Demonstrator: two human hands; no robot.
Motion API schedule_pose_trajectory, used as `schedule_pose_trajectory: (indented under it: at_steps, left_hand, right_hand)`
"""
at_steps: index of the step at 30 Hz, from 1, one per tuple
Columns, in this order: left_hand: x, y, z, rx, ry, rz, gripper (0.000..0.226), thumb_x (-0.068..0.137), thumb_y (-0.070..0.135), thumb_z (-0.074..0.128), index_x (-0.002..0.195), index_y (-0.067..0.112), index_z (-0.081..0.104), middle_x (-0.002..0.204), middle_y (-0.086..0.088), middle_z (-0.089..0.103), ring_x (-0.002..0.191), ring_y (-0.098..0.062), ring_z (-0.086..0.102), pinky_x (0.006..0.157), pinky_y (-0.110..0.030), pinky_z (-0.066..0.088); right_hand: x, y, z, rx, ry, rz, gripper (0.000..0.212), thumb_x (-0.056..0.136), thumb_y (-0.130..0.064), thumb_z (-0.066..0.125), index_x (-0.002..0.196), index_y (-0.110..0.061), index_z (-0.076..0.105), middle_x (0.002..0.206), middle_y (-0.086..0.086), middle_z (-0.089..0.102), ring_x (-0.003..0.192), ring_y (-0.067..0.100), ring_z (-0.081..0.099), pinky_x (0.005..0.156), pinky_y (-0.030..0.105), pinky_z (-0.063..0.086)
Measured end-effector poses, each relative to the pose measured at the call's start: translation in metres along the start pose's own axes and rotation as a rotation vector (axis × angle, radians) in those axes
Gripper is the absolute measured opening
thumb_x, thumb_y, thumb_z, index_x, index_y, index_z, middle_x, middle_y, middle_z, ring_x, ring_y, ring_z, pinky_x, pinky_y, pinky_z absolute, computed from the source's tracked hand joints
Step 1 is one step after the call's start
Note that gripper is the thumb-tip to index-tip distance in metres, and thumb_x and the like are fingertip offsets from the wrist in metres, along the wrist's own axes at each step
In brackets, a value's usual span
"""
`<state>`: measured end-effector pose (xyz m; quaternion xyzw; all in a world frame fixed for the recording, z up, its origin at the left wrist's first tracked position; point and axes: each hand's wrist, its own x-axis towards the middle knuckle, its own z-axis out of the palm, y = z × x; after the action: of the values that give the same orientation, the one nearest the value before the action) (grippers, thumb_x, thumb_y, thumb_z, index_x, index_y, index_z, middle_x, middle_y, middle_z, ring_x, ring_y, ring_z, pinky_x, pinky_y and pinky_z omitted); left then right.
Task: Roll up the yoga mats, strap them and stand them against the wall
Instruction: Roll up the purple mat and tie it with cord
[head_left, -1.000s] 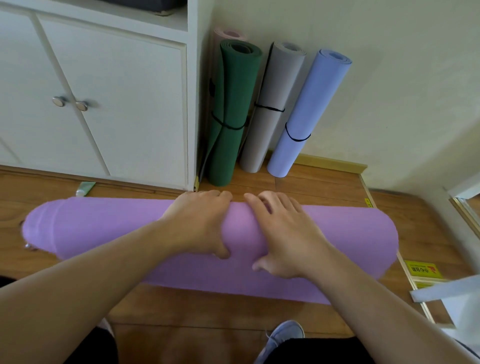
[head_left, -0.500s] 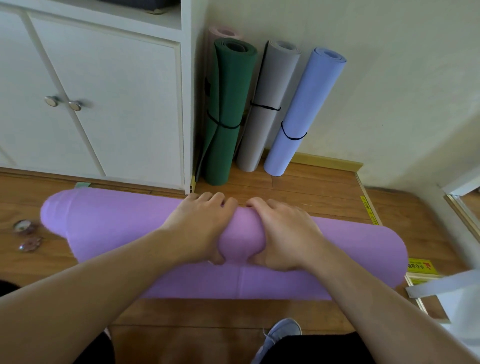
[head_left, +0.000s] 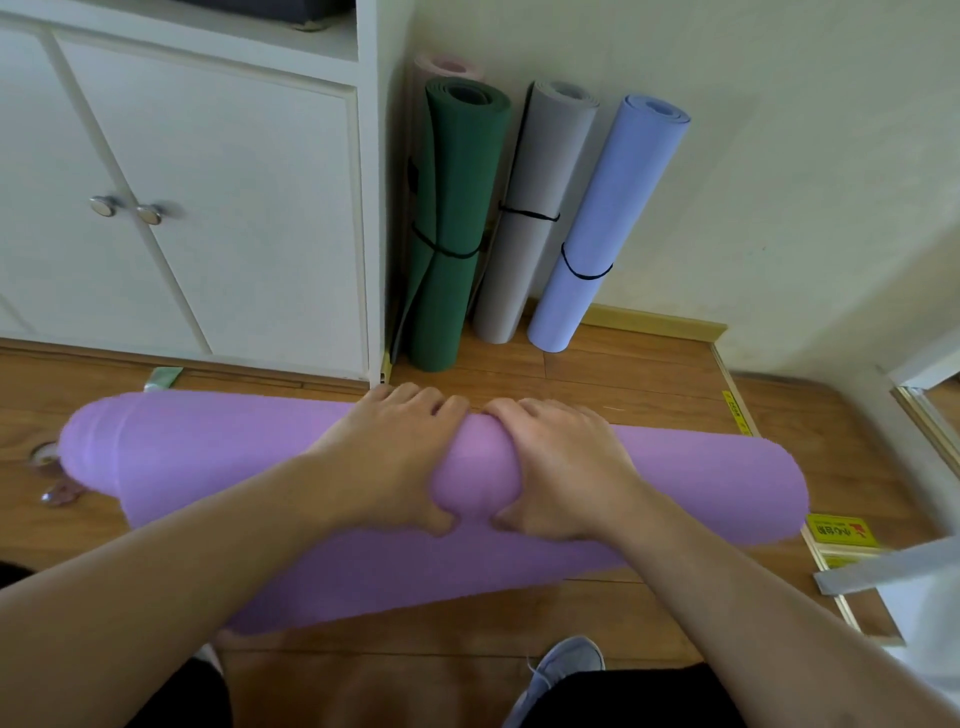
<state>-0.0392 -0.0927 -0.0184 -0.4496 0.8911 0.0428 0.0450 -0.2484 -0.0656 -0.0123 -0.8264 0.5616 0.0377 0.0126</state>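
where both hands grip, purple mat (head_left: 675, 483) rolled thick

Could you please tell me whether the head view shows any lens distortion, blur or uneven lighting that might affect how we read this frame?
Head view: wide-angle bending curves the purple mat and the cabinet edges; the cabinet knobs look slightly smeared; light falls soft on the wall, and both hands stay sharp.
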Motion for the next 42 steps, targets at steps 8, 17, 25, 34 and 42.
schedule_pose_trajectory:
  at_steps: [8, 17, 25, 34, 42]
  left_hand:
    - [0.004, 0.001, -0.006, 0.019, 0.044, -0.004, 0.087, 0.058, 0.072, 0.075, 0.128, 0.029, 0.048, 0.118, 0.007, 0.059, 0.106, -0.022, 0.06, 0.093, -0.046, 0.05]
    - [0.002, -0.011, -0.024, -0.138, -0.082, -0.103, 0.087, 0.048, 0.084, 0.074, 0.119, 0.037, 0.054, 0.104, 0.012, 0.065, 0.093, -0.016, 0.063, 0.084, -0.041, 0.056]
    - [-0.002, 0.008, -0.002, 0.169, 0.062, 0.001, 0.153, 0.047, 0.082, 0.081, 0.162, 0.016, 0.005, 0.146, -0.006, 0.042, 0.132, -0.031, 0.046, 0.115, -0.049, 0.035]
    - [0.007, 0.004, 0.01, 0.13, 0.074, 0.006, 0.09, 0.058, 0.062, 0.081, 0.13, 0.021, 0.045, 0.121, 0.003, 0.06, 0.109, -0.025, 0.059, 0.097, -0.045, 0.045]
    - [0.003, -0.009, -0.008, -0.079, -0.039, -0.043, 0.093, 0.051, 0.075, 0.079, 0.127, 0.032, 0.047, 0.117, 0.01, 0.06, 0.103, -0.018, 0.059, 0.089, -0.038, 0.047]
  right_hand:
    - [-0.003, -0.005, -0.005, 0.084, 0.023, 0.032, 0.101, 0.063, -0.07, 0.076, 0.15, -0.036, 0.038, 0.134, -0.008, 0.059, 0.122, 0.023, 0.06, 0.098, 0.04, 0.05]
    - [0.001, -0.012, -0.009, -0.107, -0.003, -0.01, 0.122, 0.058, -0.068, 0.087, 0.156, -0.029, 0.025, 0.139, 0.0, 0.048, 0.127, 0.029, 0.051, 0.11, 0.043, 0.041]
    - [0.004, 0.001, -0.012, 0.034, 0.003, 0.105, 0.102, 0.056, -0.074, 0.084, 0.141, -0.036, 0.041, 0.13, -0.009, 0.064, 0.118, 0.024, 0.064, 0.086, 0.04, 0.049]
    - [-0.004, -0.005, -0.009, 0.065, -0.135, 0.076, 0.13, 0.06, -0.078, 0.082, 0.161, -0.034, 0.015, 0.15, -0.003, 0.041, 0.137, 0.025, 0.046, 0.113, 0.042, 0.042]
    - [0.004, -0.006, -0.006, -0.051, -0.018, -0.002, 0.103, 0.056, -0.069, 0.082, 0.142, -0.03, 0.041, 0.127, -0.004, 0.056, 0.118, 0.026, 0.056, 0.099, 0.043, 0.048]
